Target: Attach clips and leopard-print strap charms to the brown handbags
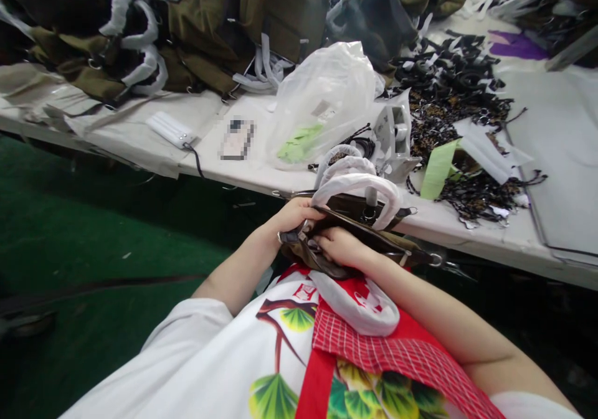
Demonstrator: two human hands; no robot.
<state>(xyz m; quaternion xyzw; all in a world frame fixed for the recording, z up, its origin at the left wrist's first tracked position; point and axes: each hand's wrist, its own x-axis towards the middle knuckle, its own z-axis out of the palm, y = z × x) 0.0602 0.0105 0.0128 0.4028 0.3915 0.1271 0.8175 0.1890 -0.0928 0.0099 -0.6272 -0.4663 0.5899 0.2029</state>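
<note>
A dark olive-brown handbag (299, 254) is held between my body and the table edge, its long zipper undone. White wrapping covers its handles (359, 185); one loop stands up at the table side and another hangs against my apron. My left hand (299, 213) grips the bag's rim near the left end of the zipper, with its fingertips partly out of sight. Just right of it, my right hand (341, 246) dips into the opening with fingers curled together. What those fingers pinch is hidden in the bag's folds.
Along the table (219, 182) lie a white power strip (170, 129), a blurred-out phone-like object (237, 139) and a clear plastic bag (322, 101). A heap of black cords (462, 114) is at right, with green paper (439, 169). Olive bags (205, 20) are stacked behind.
</note>
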